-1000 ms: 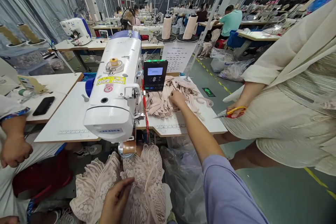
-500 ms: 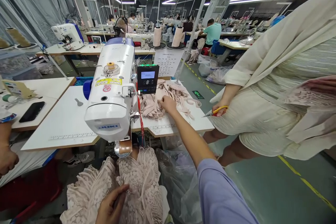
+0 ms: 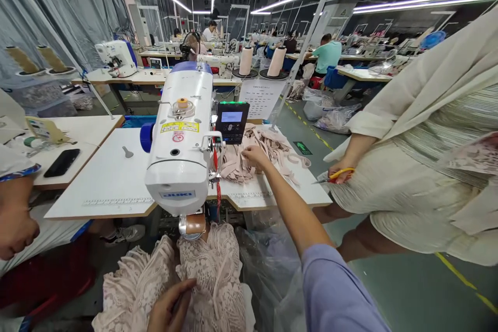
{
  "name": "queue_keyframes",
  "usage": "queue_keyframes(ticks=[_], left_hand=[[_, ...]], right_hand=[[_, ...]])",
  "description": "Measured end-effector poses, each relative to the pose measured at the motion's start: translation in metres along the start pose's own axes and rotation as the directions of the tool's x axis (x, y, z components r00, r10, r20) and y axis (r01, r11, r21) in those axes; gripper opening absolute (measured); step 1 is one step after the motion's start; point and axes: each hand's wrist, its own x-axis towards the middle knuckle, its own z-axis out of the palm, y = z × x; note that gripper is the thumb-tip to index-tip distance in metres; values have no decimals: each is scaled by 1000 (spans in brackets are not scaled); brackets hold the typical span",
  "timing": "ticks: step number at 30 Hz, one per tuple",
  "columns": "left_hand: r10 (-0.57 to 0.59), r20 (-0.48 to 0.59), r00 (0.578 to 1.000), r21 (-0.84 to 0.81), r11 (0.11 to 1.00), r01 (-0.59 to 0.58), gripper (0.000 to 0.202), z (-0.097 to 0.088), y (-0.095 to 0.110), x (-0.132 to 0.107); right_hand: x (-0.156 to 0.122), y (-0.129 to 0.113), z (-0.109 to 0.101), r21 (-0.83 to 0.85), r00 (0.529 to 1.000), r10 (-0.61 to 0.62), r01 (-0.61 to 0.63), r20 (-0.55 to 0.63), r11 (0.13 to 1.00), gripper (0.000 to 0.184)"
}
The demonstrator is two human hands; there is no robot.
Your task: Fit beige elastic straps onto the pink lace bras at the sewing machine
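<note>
Ahead, the pile of beige strips on the bench is touched by the right hand, fingers loosely curled; the left hand is pressed flat on the lace garment close below.

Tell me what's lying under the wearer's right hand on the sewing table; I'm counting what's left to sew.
The right hand rests on a heap of beige fabric strips on the white table. How many strips lie beneath the top layer cannot be seen.
</note>
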Motion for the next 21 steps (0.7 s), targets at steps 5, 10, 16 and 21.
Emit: queue_keyframes(ticks=[5, 10, 16, 21], left_hand=[[46, -3, 999, 38, 998, -46, 33, 1, 7, 2], [102, 20, 995, 23, 994, -103, 27, 9, 35, 5], [110, 103, 989, -2, 994, -110, 28, 13, 65, 14], [164, 199, 966, 89, 979, -184, 24, 21, 75, 19]], right_hand=[[-89, 15, 19, 440, 975, -42, -60, 217, 896, 22], [-200, 42, 67, 654, 919, -62, -229, 390, 721, 36], [-289, 63, 116, 760, 869, -199, -259, 452, 596, 30], [-309, 72, 129, 739, 918, -125, -217, 377, 638, 29]])
